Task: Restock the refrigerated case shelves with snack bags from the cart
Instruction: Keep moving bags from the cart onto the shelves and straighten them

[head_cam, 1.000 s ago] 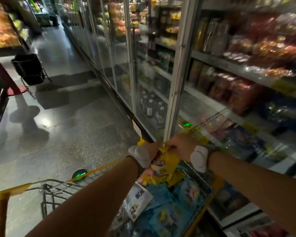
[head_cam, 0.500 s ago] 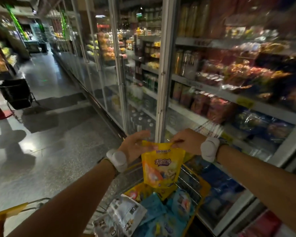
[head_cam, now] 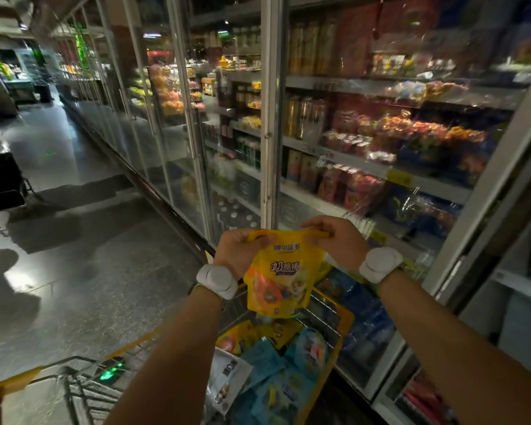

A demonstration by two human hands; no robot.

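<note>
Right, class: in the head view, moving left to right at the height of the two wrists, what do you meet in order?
Grey shop floor → left wrist band → yellow snack bag → right wrist band → open case door frame.

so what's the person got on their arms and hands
Both forearms are bare, with no sleeves in view, and both hands are bare, without gloves. Each wrist carries a rounded, pale grey-white puck-shaped device: one on the left wrist and one on the right wrist. Each sits on a thin band that looks dark greenish. No cables or printed markings are visible on either device.
</note>
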